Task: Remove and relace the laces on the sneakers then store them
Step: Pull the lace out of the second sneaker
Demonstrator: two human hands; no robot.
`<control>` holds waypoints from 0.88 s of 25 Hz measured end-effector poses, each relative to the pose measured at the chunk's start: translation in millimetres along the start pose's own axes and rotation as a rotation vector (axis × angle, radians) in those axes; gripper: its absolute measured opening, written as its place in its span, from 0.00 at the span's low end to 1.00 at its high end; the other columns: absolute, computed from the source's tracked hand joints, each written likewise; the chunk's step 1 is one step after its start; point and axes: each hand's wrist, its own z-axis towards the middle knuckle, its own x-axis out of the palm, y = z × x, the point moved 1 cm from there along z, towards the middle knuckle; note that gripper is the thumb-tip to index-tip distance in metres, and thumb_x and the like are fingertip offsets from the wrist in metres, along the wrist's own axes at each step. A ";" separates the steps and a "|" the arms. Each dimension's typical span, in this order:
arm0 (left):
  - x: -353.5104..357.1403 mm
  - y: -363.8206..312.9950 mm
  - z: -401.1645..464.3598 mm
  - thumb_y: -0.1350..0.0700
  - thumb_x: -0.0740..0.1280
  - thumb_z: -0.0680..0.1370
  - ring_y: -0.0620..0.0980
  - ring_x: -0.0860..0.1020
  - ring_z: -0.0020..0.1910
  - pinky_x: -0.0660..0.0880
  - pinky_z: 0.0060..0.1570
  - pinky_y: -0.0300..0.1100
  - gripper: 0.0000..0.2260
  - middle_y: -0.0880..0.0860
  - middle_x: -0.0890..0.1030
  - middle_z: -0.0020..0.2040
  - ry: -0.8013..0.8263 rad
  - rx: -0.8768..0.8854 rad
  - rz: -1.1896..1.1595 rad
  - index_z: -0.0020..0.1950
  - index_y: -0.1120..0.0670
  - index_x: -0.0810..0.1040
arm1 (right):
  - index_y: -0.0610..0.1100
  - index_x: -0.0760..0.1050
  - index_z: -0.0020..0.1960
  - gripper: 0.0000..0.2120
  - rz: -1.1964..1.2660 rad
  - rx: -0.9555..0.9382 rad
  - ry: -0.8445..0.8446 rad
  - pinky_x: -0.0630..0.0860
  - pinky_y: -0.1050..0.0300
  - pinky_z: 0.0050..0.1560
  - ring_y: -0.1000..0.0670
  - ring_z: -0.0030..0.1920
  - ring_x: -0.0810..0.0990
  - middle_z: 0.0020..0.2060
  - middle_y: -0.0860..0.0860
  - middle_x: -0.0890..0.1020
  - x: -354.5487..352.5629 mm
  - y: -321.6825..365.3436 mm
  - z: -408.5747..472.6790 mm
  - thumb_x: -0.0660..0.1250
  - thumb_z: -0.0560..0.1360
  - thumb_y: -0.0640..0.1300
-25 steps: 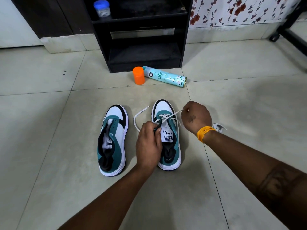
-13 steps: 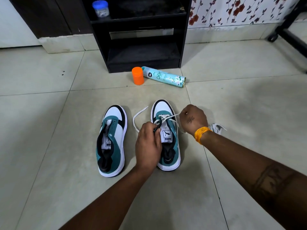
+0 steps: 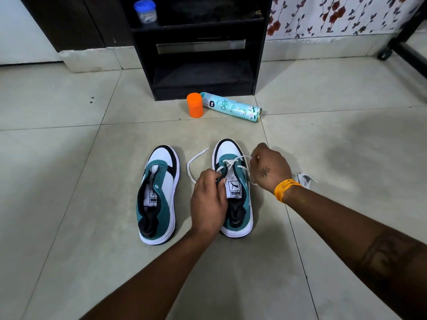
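Two teal, white and black sneakers stand side by side on the tiled floor. The left sneaker (image 3: 159, 195) has no lace in its eyelets. The right sneaker (image 3: 233, 183) carries a white lace (image 3: 231, 163) through its front eyelets only. My left hand (image 3: 208, 199) grips the left eyelet edge of the right sneaker beside its tongue. My right hand (image 3: 269, 168) pinches the lace's right end just right of the toe. The lace's other end (image 3: 193, 161) loops loose on the floor between the shoes. A second white lace (image 3: 303, 179) lies bunched behind my right wrist.
A black shelf unit (image 3: 201, 54) stands against the wall ahead, with a blue-lidded jar (image 3: 145, 11) on it. An orange cap (image 3: 195, 105) and a lying teal spray can (image 3: 231, 107) sit on the floor before it. A black wheeled frame (image 3: 392, 46) is at the far right.
My right hand has drawn in a little toward the sneaker's toe with the lace end. My left hand has stayed on the eyelet edge.
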 end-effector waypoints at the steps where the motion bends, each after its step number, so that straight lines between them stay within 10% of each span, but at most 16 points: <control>1: -0.1 0.1 0.0 0.58 0.64 0.83 0.55 0.77 0.47 0.73 0.45 0.50 0.03 0.54 0.79 0.49 0.000 0.001 0.002 0.52 0.57 0.73 | 0.44 0.71 0.60 0.10 0.001 -0.080 0.005 0.74 0.51 0.39 0.37 0.43 0.81 0.40 0.44 0.83 -1.3 2.1 -3.6 0.60 0.81 0.47; 6: 1.5 -0.1 0.3 0.58 0.63 0.83 0.56 0.76 0.47 0.72 0.45 0.50 0.04 0.55 0.79 0.48 -0.001 0.023 0.015 0.52 0.58 0.73 | 0.47 0.68 0.67 0.16 -0.334 -0.417 0.065 0.70 0.50 0.37 0.34 0.43 0.81 0.46 0.41 0.84 1.4 22.8 -9.8 0.60 0.80 0.46; 13: -2.0 0.6 1.8 0.57 0.65 0.83 0.55 0.78 0.48 0.75 0.45 0.51 0.04 0.53 0.79 0.49 0.030 0.016 0.005 0.52 0.57 0.73 | 0.43 0.73 0.64 0.15 0.170 0.132 -0.090 0.76 0.51 0.48 0.37 0.51 0.82 0.45 0.43 0.85 0.9 -9.6 4.3 0.62 0.81 0.49; 22: -20.9 -3.2 47.5 0.53 0.66 0.82 0.53 0.79 0.46 0.76 0.46 0.49 0.08 0.51 0.80 0.45 0.023 0.106 0.009 0.47 0.55 0.80 | 0.50 0.71 0.58 0.18 0.171 -0.180 -0.215 0.77 0.51 0.42 0.49 0.49 0.80 0.52 0.54 0.77 16.5 12.7 -69.6 0.69 0.74 0.58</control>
